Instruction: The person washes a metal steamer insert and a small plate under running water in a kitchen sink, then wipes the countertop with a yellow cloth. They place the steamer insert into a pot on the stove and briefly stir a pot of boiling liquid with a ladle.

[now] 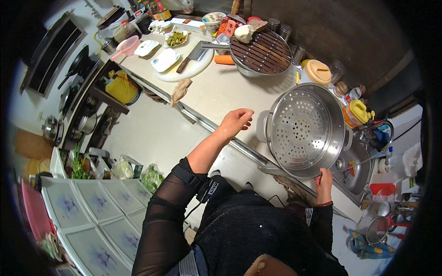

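Note:
A stainless-steel steamer pot (300, 155) with a perforated bottom stands tilted at the counter's right end, beside the sink. My right hand (324, 184) pinches its near rim between thumb and fingers. Its left loop handle (262, 126) points toward my left hand (236, 122). That hand hovers over the counter's front edge, loosely curled, with nothing visible in it and a gap to the handle. What lies under the pot is hidden.
Behind the pot sits a slatted round rack (260, 55) on a metal pan. A cleaver (195, 55) lies on a round white cutting board (203, 69). A crumpled cloth (181, 91) hangs at the counter edge. The sink (361, 172) and faucet (390, 132) are at right.

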Demonstrator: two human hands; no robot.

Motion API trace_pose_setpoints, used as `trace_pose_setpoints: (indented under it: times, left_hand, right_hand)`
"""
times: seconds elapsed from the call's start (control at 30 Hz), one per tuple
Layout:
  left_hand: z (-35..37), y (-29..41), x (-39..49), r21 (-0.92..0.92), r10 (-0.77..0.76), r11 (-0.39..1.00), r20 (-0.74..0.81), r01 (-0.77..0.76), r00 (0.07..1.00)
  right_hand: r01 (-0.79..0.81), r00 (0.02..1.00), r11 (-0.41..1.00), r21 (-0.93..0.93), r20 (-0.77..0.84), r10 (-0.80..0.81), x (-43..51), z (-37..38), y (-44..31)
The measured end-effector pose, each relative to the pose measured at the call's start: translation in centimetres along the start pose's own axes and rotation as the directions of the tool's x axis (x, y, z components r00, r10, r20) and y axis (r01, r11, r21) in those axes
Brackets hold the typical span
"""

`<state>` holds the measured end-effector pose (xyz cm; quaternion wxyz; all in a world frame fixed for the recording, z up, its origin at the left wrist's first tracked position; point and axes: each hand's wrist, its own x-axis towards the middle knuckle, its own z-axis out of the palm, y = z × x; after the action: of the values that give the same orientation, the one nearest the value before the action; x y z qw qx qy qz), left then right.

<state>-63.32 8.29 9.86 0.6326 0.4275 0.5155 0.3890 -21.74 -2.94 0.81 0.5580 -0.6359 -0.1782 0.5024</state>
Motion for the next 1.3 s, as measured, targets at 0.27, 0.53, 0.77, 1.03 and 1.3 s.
trace_pose_setpoints:
  times: [0.27, 0.53, 0.77, 1.03, 1.3]
  left_hand:
    - [-8.6, 0.2, 9.5, -0.153, 0.004, 0.988, -0.132, -0.025, 0.991]
    - [-9.0, 2.5, 24.1, -0.462, -0.047, 0.887, -0.135, -0.021, 0.99]
    - [-9.3, 2.6, 28.5, -0.539, -0.244, 0.824, -0.057, 0.176, 0.968]
    - [-10.1, 3.0, 27.9, -0.487, -0.078, 0.868, 0.053, 0.094, 0.996]
    - [-12.4, 8.6, 18.8, -0.459, 0.121, 0.888, 0.173, -0.029, 0.977]
  right_hand:
    - [0.021, 0.973, 0.986, -0.165, -0.225, -0.058, -3.1, 4.5, 2.0]
    - [-0.072, 0.943, 0.976, -0.207, -0.334, -0.002, -7.3, 10.4, 1.9]
    - [-0.068, 0.876, 0.984, -0.167, -0.482, -0.021, -9.6, 11.5, 3.0]
    - [-0.063, 0.883, 0.989, -0.131, -0.468, -0.006, -10.0, 12.8, 4.5]
    - [-0.013, 0.953, 0.979, -0.202, -0.298, -0.049, -7.8, 12.6, 5.3]
